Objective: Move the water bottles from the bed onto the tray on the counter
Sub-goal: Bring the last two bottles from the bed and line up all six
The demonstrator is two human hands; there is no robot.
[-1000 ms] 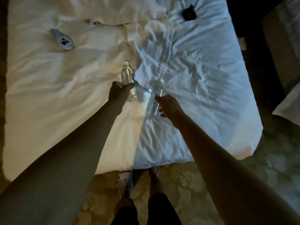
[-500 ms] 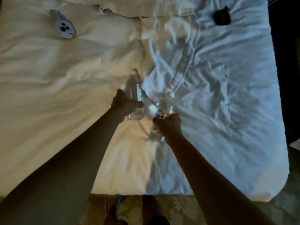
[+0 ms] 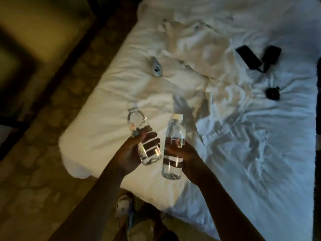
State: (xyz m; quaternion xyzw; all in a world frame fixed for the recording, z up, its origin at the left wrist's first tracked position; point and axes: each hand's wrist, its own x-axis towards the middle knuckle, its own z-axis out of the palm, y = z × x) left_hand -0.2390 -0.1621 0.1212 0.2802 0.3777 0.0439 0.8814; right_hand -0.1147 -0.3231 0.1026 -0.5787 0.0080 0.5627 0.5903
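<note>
Two clear plastic water bottles are lifted above the white bed [image 3: 243, 153]. My left hand [image 3: 132, 152] grips the left bottle [image 3: 137, 122] around its lower half, its cap tilted up and to the left. My right hand [image 3: 187, 153] holds the right bottle [image 3: 174, 131] around its middle; it has a white cap and stands nearly upright. Both bottles hang close together over the bed's near left corner. The tray and the counter are out of view.
A small grey remote-like device [image 3: 156, 68] lies on the rumpled sheets. Dark gadgets [image 3: 248, 57] and a small black object [image 3: 272, 93] lie at the bed's far right. Patterned carpet [image 3: 52, 153] runs along the left; my slippered foot [image 3: 124, 206] stands at the bed's edge.
Both hands have closed on the bottles and lifted them off the bed toward me. The view has swung left, bringing the carpet and the bed's corner into sight.
</note>
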